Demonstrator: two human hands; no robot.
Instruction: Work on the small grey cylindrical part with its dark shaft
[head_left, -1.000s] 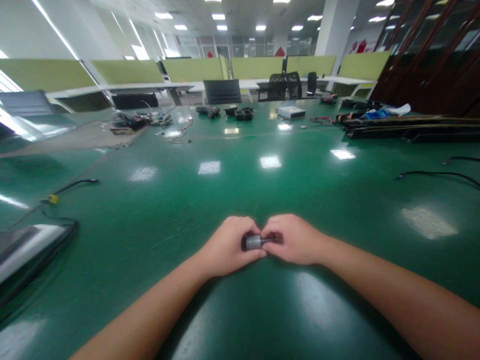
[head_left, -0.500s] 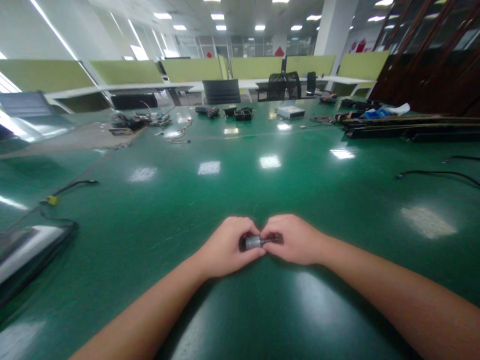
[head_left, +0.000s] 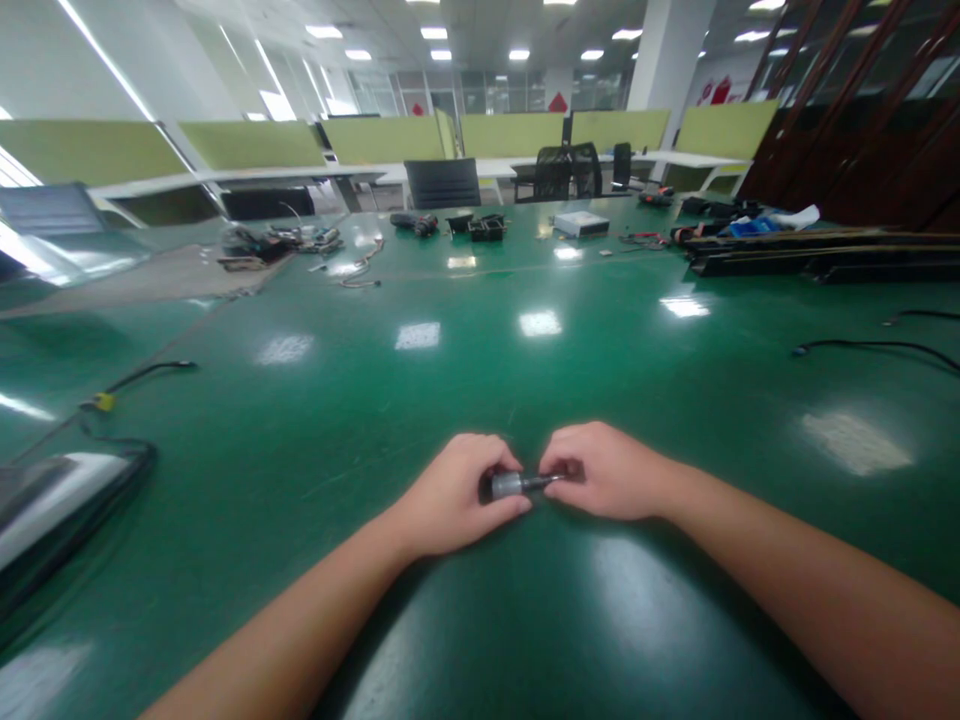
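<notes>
Low over the green table, my left hand is closed around the thick end of a small dark tool with a grey collar. The tool lies sideways, its thin tip pointing right. My right hand has thumb and fingers curled together at that thin tip. Whether it grips the tip or something small on it is hard to tell. A narrow gap separates the two hands, with the tool's shaft showing across it.
A black cable lies at the right, another at the left, near a silver-and-black device. Farther back are a white box, black parts, a pile of parts and long black strips.
My right hand has shifted slightly right, away from my left hand, and more of the tool's thin shaft shows. My left hand is unchanged.
</notes>
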